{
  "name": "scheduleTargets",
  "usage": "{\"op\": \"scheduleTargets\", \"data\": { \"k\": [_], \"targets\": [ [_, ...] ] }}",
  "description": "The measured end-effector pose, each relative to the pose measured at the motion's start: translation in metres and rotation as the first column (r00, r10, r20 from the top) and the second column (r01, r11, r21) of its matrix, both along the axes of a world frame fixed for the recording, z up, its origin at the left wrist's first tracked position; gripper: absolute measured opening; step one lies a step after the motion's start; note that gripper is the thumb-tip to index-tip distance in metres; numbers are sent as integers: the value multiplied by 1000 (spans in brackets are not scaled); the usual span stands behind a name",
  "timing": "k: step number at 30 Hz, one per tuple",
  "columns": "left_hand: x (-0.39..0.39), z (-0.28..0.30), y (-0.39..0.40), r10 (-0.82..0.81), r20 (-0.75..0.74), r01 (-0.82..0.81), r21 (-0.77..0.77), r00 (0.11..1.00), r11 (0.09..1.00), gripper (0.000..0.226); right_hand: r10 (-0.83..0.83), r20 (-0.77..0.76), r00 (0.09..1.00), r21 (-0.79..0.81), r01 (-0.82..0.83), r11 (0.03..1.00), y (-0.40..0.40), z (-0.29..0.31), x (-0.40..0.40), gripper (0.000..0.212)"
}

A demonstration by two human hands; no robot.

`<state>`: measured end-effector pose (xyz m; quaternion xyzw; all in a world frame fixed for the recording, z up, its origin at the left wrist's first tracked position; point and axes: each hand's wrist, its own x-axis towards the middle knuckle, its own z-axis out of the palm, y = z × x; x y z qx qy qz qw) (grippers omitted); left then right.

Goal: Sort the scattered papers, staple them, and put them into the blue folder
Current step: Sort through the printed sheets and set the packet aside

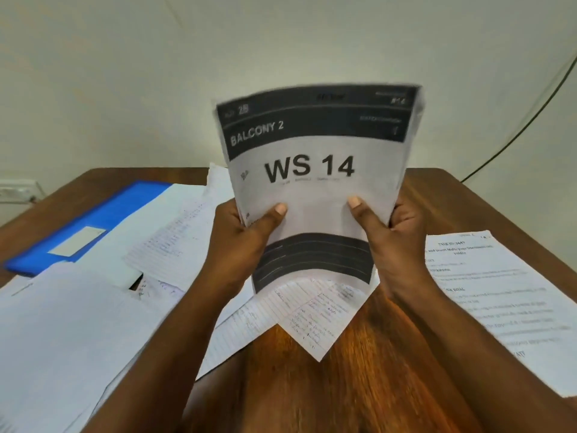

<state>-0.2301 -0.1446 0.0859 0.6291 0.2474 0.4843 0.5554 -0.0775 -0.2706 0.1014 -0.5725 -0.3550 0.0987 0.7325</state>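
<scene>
Above the desk [390, 354] middle, I'm gripping the paper stack [312, 170] upright with both hands, left hand [246, 242] and right hand [393, 242]. It's bowing, so sheets might slide out uneven; blue folder [103, 220] waiting far-left.

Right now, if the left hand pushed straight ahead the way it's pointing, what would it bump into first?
The left hand already grips the WS 14 sheet. Beyond that, probably the loose papers at the table's far edge, then the wall; depth is unclear.
</scene>
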Motion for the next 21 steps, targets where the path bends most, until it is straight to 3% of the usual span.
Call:
{"op": "scheduleTargets", "data": {
  "k": [4,8,21],
  "targets": [
    [4,-17,4,45,-64,-50,-85,997,995,14,3,-56,998,-110,-9,994,6,-16,-2,21],
    [6,-17,3,63,-63,-68,-72,996,995,16,-55,-41,998,-136,49,990,9,-18,2,26],
    [12,-41,6,112,-253,-128,-47,961,991,32,41,-68,997,-309,-60,949,23,-39,11,28]
  ]
}}
